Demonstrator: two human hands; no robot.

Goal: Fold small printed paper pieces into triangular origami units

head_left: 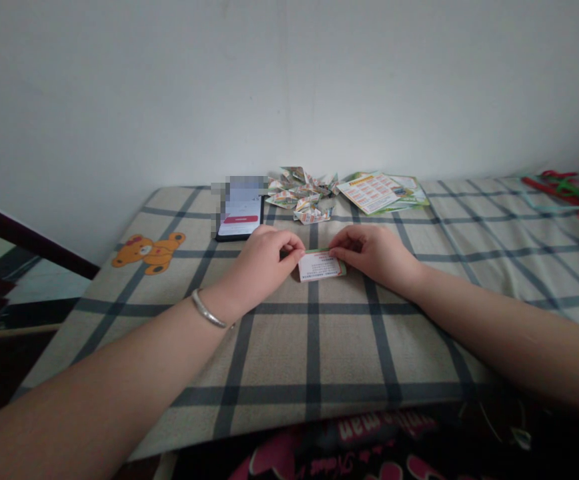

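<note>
A small piece of printed paper (320,267), folded into a rectangle with a green edge, lies on the checked tablecloth (279,353). My left hand (272,257) pinches its upper left corner between thumb and fingers. At the upper right corner, my right hand (369,255) grips it the same way. Behind the hands sits a cluster of folded paper pieces (302,193) with pointed ends. To their right is a small pile of printed leaflets (382,192). A silver bracelet (207,310) circles my left wrist.
A phone (241,213) with a lit screen stands left of the folded pieces, partly blurred out. An orange bear picture (148,253) is on the cloth at left. Red and green ribbon-like items (569,190) lie at the far right. A white wall (289,87) rises behind the table.
</note>
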